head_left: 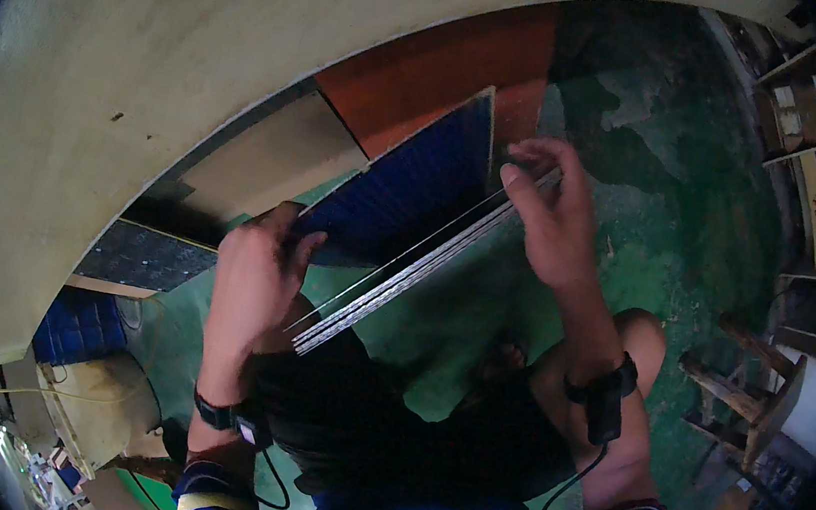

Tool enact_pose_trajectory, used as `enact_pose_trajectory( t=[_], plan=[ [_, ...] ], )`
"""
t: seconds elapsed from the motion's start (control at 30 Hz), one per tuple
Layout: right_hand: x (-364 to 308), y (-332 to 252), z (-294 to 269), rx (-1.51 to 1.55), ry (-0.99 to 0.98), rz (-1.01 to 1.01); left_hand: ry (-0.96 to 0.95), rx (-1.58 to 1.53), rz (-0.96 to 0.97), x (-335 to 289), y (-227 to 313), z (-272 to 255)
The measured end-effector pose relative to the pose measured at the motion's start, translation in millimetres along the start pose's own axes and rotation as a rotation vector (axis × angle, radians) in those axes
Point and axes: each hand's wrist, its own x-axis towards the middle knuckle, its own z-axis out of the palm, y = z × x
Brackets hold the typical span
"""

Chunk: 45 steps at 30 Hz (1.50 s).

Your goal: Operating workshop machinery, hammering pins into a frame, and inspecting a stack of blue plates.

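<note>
Before me stands a thin dark blue panel [406, 179] with a pale edge, tilted between my hands. My left hand [249, 277] is closed at its near left corner, thumb in front and fingers curled over the edge. Nearer to me, several thin sheets with whitish edges form a stack [407, 280], seen nearly edge-on and slanting up to the right. The stack's far right end is in my right hand [561, 222], with thumb and fingers bent around it. One sheet sits slightly apart from the others. Black straps with small devices circle both my wrists.
A broad beige surface [130, 42] with a curved-looking edge fills the upper left. Below it stand an orange-brown board [444, 73] and a tan board [273, 154]. A wooden stool [746, 384] and a cluttered shelf [811, 165] are on the right, over green floor [649, 217].
</note>
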Motion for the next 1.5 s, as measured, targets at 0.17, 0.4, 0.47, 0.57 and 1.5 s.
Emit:
enact_pose_trajectory(
  t=[0.17, 0.4, 0.47, 0.57, 1.5],
  plan=[
    [0.2, 1.8, 3.8, 0.051, -0.015, 0.054, 0.005, 0.103, 0.103, 25.2, -30.7, 10.4],
    [0.6, 4.6, 5.3, 0.053, 0.015, -0.01, 0.001, 0.306, 0.168, 95.8, -116.7, 7.2],
    [0.7, 3.2, 4.1, 0.044, 0.021, -0.004, -0.003, 0.406, 0.241, 119.4, -123.1, 5.8],
    [0.9, 3.4, 6.7, 0.048, 0.009, 0.015, 0.076, 0.295, -0.024, 145.9, -138.2, 1.7],
    [7.0, -5.6, 5.2, 0.209, -0.068, 0.014, -0.005, 0.122, 0.396, -58.7, 37.1, 29.0]
  ],
)
